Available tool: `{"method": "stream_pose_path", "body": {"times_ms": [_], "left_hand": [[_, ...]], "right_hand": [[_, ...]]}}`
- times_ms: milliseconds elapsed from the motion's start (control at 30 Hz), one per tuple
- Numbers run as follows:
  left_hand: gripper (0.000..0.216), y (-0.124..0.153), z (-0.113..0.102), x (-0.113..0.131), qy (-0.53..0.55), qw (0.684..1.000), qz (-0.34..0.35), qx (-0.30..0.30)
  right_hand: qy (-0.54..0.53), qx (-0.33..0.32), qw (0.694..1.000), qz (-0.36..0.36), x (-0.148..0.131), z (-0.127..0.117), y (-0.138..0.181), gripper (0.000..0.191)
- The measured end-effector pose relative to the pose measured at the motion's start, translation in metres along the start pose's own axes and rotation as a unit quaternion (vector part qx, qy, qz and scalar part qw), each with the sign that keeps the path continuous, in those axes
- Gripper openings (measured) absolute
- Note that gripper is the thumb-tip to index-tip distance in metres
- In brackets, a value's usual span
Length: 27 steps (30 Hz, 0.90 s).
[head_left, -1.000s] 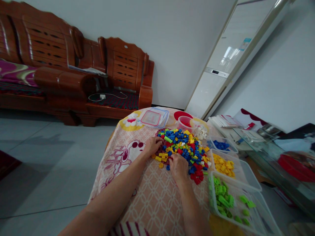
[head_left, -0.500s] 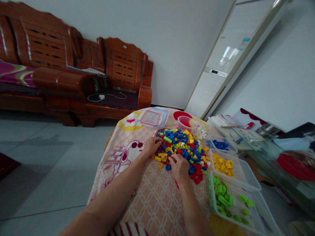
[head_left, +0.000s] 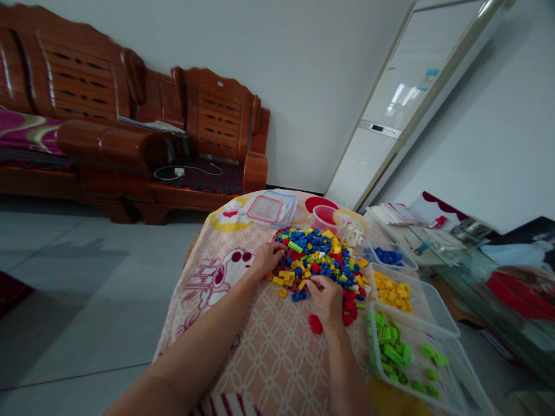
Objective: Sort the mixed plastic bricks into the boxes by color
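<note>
A heap of small plastic bricks (head_left: 323,260) in blue, yellow, red and green lies on a table under a peach cartoon cloth (head_left: 225,271). My left hand (head_left: 269,257) rests at the heap's left edge, fingers curled among the bricks. My right hand (head_left: 326,297) sits at the heap's near edge, fingers pinched together over the bricks; what they hold is hidden. A red brick (head_left: 315,323) lies alone on the cloth just left of my right wrist.
Clear tubs stand along the right: green bricks (head_left: 396,352), yellow bricks (head_left: 392,289), blue bricks (head_left: 388,255). A red-bottomed cup (head_left: 326,216) and stacked lids (head_left: 273,207) sit at the far side. A wooden sofa (head_left: 130,127) stands behind, a glass table (head_left: 477,271) at right.
My right hand has drawn back toward me and to the right along the heap's near edge, uncovering a red brick on the cloth. The left hand has barely moved.
</note>
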<state>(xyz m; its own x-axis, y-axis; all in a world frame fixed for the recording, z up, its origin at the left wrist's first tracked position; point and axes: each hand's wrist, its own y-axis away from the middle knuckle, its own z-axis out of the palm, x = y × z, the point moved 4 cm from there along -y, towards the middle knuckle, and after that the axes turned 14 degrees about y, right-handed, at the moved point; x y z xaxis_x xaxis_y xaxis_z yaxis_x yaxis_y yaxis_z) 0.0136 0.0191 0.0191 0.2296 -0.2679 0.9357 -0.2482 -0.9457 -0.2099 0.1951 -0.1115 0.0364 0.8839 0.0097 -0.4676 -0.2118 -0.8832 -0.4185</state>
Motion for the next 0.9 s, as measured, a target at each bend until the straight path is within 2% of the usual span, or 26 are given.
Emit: {"method": "stream_pose_path", "body": {"times_ms": [200, 500, 667, 800, 900], "left_hand": [[0.027, 0.002, -0.001, 0.004, 0.011, 1.000, 0.002, 0.000], [0.027, 0.003, -0.002, 0.008, 0.003, 1.000, -0.005, 0.001], [0.028, 0.003, -0.002, 0.007, -0.006, 1.000, 0.002, 0.002], [0.027, 0.002, -0.001, 0.005, -0.004, 1.000, 0.007, -0.002], [0.026, 0.001, -0.001, 0.004, -0.009, 1.000, 0.006, 0.000]], "right_hand": [[-0.010, -0.014, 0.999, 0.045, 0.011, -0.001, 0.000, 0.026], [-0.033, -0.042, 0.997, 0.058, 0.012, 0.002, 0.000, 0.024], [-0.067, -0.019, 0.995, 0.066, 0.010, -0.004, -0.001, 0.027], [-0.137, 0.003, 0.984, 0.115, 0.011, -0.007, 0.002, 0.028], [-0.189, -0.023, 0.968, 0.167, 0.011, -0.003, -0.005, 0.031]]}}
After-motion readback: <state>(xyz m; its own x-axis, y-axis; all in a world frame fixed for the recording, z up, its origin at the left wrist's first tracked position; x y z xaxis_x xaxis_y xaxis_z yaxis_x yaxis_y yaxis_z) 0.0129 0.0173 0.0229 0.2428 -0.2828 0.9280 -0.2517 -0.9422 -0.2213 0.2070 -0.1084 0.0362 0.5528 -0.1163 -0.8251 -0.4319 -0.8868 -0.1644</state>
